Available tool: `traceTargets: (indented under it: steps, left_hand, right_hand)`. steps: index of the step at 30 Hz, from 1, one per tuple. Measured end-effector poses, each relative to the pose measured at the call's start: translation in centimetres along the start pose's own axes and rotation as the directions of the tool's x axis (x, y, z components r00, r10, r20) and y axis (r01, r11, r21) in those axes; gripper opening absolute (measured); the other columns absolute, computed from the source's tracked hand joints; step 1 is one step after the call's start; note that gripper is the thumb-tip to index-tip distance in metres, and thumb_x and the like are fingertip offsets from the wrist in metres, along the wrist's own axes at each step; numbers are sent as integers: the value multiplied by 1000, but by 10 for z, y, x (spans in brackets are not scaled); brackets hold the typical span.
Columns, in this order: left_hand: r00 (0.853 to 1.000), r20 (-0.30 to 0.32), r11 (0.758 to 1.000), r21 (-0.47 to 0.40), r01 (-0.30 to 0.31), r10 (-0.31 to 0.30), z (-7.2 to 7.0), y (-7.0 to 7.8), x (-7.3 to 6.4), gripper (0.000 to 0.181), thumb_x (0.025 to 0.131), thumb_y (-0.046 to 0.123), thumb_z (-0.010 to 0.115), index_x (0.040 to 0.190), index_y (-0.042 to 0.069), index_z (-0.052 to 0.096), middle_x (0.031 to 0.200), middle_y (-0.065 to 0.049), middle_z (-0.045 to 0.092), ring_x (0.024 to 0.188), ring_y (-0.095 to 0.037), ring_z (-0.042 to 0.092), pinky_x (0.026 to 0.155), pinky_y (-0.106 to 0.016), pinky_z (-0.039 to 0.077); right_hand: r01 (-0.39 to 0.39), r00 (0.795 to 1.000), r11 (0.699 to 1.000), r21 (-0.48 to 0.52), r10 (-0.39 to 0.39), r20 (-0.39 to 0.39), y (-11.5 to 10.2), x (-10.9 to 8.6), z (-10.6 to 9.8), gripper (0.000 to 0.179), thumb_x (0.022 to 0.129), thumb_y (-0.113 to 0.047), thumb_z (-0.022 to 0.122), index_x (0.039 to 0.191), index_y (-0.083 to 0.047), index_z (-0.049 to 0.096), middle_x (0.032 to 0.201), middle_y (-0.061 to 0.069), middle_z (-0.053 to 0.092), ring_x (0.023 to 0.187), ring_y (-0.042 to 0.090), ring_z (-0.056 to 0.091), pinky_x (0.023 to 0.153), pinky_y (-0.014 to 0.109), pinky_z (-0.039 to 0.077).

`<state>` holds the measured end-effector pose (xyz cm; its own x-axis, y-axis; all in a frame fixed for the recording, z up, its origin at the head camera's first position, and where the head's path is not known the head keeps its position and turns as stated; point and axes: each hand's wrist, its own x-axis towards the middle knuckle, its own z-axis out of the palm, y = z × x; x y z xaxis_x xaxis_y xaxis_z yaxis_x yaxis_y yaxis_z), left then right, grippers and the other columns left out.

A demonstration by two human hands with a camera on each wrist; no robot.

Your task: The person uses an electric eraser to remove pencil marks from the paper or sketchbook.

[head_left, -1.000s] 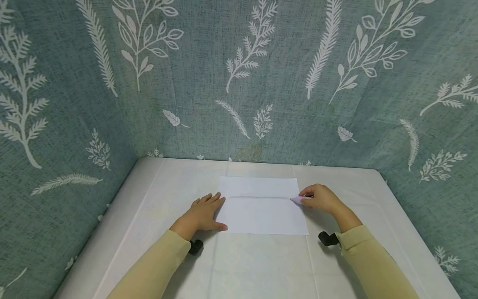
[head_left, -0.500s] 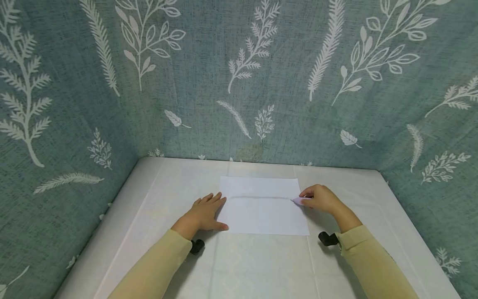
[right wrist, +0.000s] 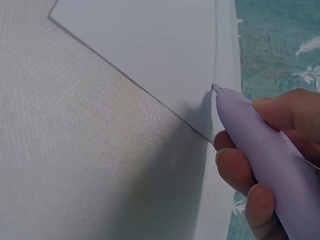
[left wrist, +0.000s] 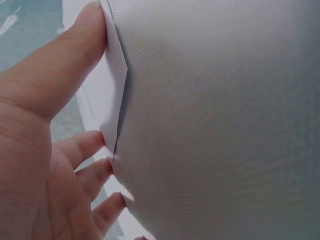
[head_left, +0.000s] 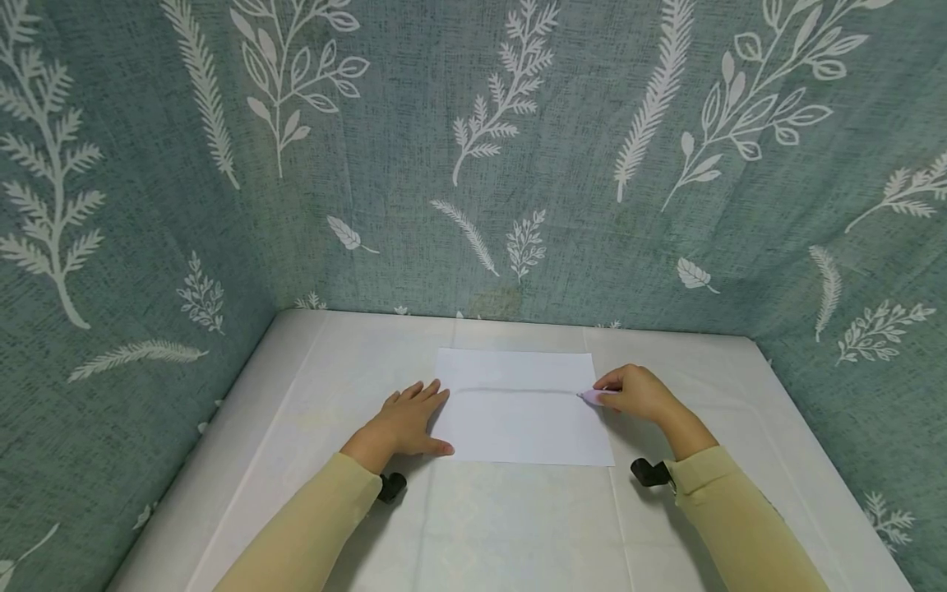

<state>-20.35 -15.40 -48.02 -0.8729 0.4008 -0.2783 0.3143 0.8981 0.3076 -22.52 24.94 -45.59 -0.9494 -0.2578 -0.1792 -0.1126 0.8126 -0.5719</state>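
Observation:
A white sheet of paper lies flat, crossed from side to side by a faint straight crease. On its left edge rests my left hand, fingers spread and thumb at the near corner. In the left wrist view the thumb lies along the paper's edge. My right hand grips a thick lilac pen at the paper's right edge. The pen's small grey tip meets the sheet at the right end of the crease.
A white cloth covers the table, with fold lines running through it. Green curtains with white leaf prints stand behind and at both sides. Black camera mounts sit at both wrists, below the cuffs of pale yellow sleeves.
The head view has shifted very slightly. Both hands, the pen and the paper hold the same places relative to one another.

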Motion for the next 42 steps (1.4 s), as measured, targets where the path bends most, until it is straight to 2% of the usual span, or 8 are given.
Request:
traceTargets:
  steps: [12, 24, 33, 42]
  left_hand:
    - [1000, 0, 1000, -1, -12, 12, 0, -4, -4, 101, 76, 56, 82, 157, 14, 36, 165, -10, 23, 151, -37, 16, 118, -61, 15]
    - [1000, -7, 1000, -7, -3, 3, 1, 1, -6, 101, 77, 56, 81, 157, 14, 36, 165, -10, 23, 151, -37, 16, 118, -61, 16]
    - [1000, -10, 1000, -10, -2, 2, 4, -2, -5, 102, 76, 57, 81, 157, 14, 36, 165, -10, 23, 152, -37, 16, 118, -61, 15]
    - [1000, 5, 1000, -7, 0, 0, 1, -2, -6, 102, 77, 57, 80, 157, 14, 35, 165, -10, 22, 152, -37, 14, 118, -61, 14]
  right_hand:
    - [-14, 1000, 1000, -10, 14, -14, -5, -5, 6, 23, 93, -16, 70, 110, -2, 76, 62, 5, 64, 56, 13, 53, 58, 32, 43]
    - [-15, 1000, 1000, -17, 15, -23, -2, -4, 6, 26, 94, -20, 70, 113, -2, 75, 65, 4, 65, 59, 14, 54, 58, 32, 44]
    - [0, 1000, 1000, -6, 0, 0, -5, -3, 5, 23, 94, -14, 69, 110, 0, 76, 65, 5, 66, 57, 14, 54, 55, 31, 43]
    - [-32, 999, 999, -10, 32, -9, -4, -1, 5, 25, 94, -15, 68, 113, 0, 76, 67, 3, 67, 60, 14, 56, 56, 32, 45]
